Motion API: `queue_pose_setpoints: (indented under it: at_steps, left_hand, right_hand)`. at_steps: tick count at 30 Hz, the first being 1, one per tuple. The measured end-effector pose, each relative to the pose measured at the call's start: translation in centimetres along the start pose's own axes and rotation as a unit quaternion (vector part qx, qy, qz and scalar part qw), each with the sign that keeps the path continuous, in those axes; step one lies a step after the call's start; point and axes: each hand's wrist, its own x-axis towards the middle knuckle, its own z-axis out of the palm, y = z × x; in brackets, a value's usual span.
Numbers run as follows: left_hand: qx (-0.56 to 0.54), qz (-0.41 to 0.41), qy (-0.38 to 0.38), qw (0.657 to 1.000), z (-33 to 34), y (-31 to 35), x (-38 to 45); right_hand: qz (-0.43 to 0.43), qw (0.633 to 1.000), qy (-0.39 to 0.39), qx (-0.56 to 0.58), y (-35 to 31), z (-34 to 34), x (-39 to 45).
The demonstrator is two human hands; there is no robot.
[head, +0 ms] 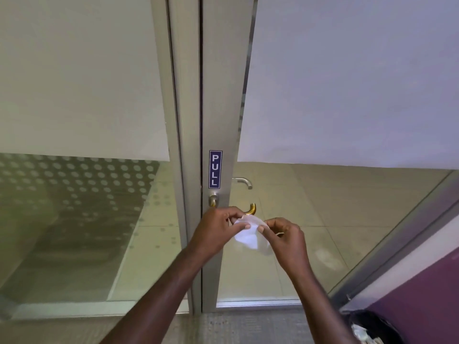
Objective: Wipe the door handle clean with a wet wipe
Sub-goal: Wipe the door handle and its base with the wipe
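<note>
Head camera view, looking forward and down at a glass door. At far left, a fixed glass panel (74, 219) carries a frosted upper band and a dotted pattern lower down. Next right stands the grey metal door frame (183, 120), with a dark vertical gap between it and the door stile. On the stile sits a blue vertical sign (215, 169) reading PULL. Directly below the sign, the door handle (213, 201) is mounted; its base shows at the stile and its curved, brass-toned end reappears further right, just above the hands. The middle of the lever is hidden behind the left hand. A second, silver handle (244, 182) is seen through the glass on the far side.

Left hand (217, 229) is raised in front of the handle, fingers (242, 227) pinched on the left edge of the wet wipe (247, 235). The wipe is white, crumpled, and hangs between both hands, just below the handle's curved end; contact with the handle cannot be confirmed. Right hand (284, 240) pinches the wipe's right edge between thumb and forefinger.

Right of the hands, the glass door leaf (347, 83) has a frosted upper section. At lower right, a purple wall (427, 294) and a black-lined bin (372, 326) are partly in view.
</note>
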Motion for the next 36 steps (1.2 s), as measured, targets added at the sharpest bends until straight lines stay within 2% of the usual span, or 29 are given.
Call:
queue_pose_setpoints:
  at_steps: [3, 7, 11, 14, 16, 19, 20, 22, 26, 33, 36]
  left_hand:
    - [0.013, -0.018, 0.049, 0.999, 0.3, -0.9, 1.2]
    - [0.120, -0.024, 0.100, 0.987, 1.5, -1.5, 2.8]
    - [0.250, 0.007, 0.108, 0.962, 2.4, -2.0, 4.6]
    - [0.309, 0.027, 0.096, 0.946, 3.0, -2.7, 5.4]
    - [0.342, 0.024, 0.087, 0.935, 3.2, -3.2, 5.8]
    - [0.357, 0.020, 0.091, 0.929, 3.2, -3.5, 5.9]
    - [0.352, 0.018, 0.093, 0.931, 3.2, -3.5, 6.0]
    - [0.344, 0.012, 0.094, 0.934, 3.0, -3.4, 6.1]
    - [0.316, 0.016, 0.113, 0.942, 2.2, -4.0, 6.1]
    - [0.255, 0.061, 0.236, 0.936, 0.3, -7.5, 3.3]
    - [0.241, 0.062, 0.255, 0.934, 0.3, -8.2, 2.3]
  right_hand:
    - [0.019, 1.000, -0.015, -0.004, 0.8, 0.7, 2.5]
    - [0.007, 0.997, 0.008, -0.071, 1.8, 2.3, 5.0]
    - [-0.079, 0.977, 0.049, -0.193, 2.3, 3.9, 6.2]
    - [-0.120, 0.970, 0.045, -0.205, 3.1, 4.2, 6.3]
    - [-0.184, 0.959, 0.041, -0.211, 3.6, 4.0, 6.5]
    - [-0.316, 0.914, -0.004, -0.255, 4.1, 3.9, 7.0]
    - [-0.336, 0.898, -0.030, -0.282, 4.1, 4.0, 7.2]
    - [-0.325, 0.881, -0.078, -0.334, 3.9, 4.4, 7.6]
    - [-0.303, 0.853, -0.120, -0.407, 3.5, 5.3, 8.5]
    - [-0.274, 0.814, -0.182, -0.479, 1.4, 7.4, 9.2]
    - [-0.224, 0.820, -0.209, -0.484, 0.7, 9.7, 9.1]
